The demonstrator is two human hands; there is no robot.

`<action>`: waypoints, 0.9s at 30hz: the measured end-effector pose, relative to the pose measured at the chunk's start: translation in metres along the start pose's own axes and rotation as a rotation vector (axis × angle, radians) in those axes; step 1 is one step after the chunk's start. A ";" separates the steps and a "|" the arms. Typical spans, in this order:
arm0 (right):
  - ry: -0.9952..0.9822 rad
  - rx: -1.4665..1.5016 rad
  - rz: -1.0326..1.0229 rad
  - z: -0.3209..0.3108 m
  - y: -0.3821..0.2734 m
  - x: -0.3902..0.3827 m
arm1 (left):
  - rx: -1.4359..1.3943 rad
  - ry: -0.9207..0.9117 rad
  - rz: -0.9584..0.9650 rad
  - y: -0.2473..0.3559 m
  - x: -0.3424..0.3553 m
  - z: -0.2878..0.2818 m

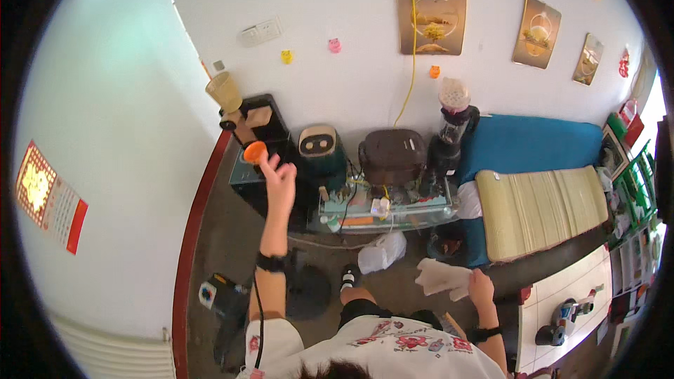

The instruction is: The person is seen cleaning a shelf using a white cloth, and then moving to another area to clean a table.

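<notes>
Our dark hair (pixel 333 370) edges the bottom. Our right hand (pixel 481 286) clutches a white cloth (pixel 444 278) in mid-air; our left hand (pixel 281 181), fingers spread, reaches to a round orange piece (pixel 255 151) above the black cabinet (pixel 247 195), its grip unclear. Work looks underway; we cannot tell what remains.

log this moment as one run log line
left hand: at orange round item, grip unclear | right hand: holding white cloth | beyond hands: dark green appliance, blender

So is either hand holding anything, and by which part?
The right hand grips a pale cloth by its right end. The left hand is at an orange round thing; hold unclear.
</notes>
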State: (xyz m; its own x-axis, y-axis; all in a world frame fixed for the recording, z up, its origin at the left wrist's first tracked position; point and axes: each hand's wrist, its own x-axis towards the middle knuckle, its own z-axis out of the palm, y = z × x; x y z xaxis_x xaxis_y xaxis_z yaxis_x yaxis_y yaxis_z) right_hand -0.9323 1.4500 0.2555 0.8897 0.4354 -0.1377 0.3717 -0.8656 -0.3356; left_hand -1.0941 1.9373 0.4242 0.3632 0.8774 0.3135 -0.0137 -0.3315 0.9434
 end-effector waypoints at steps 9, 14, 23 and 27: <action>0.180 0.063 0.529 0.031 -0.059 0.016 | 0.333 0.173 0.414 -0.034 0.352 0.049; 0.480 0.152 0.653 0.041 -0.086 0.009 | 0.265 0.133 0.261 -0.090 0.508 0.056; 0.591 0.030 0.839 0.007 -0.138 0.003 | 0.359 0.052 0.582 -0.175 0.679 0.026; 0.664 0.034 0.820 0.026 -0.141 0.021 | 0.575 0.075 0.586 -0.166 0.699 0.008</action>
State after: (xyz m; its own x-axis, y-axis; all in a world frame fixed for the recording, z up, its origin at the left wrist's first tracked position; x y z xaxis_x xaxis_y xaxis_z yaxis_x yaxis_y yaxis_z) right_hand -0.9732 1.5872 0.2758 0.8356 -0.5116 0.2003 -0.4075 -0.8217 -0.3985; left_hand -0.8302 2.6031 0.4857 0.3822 0.5213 0.7630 0.3052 -0.8506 0.4282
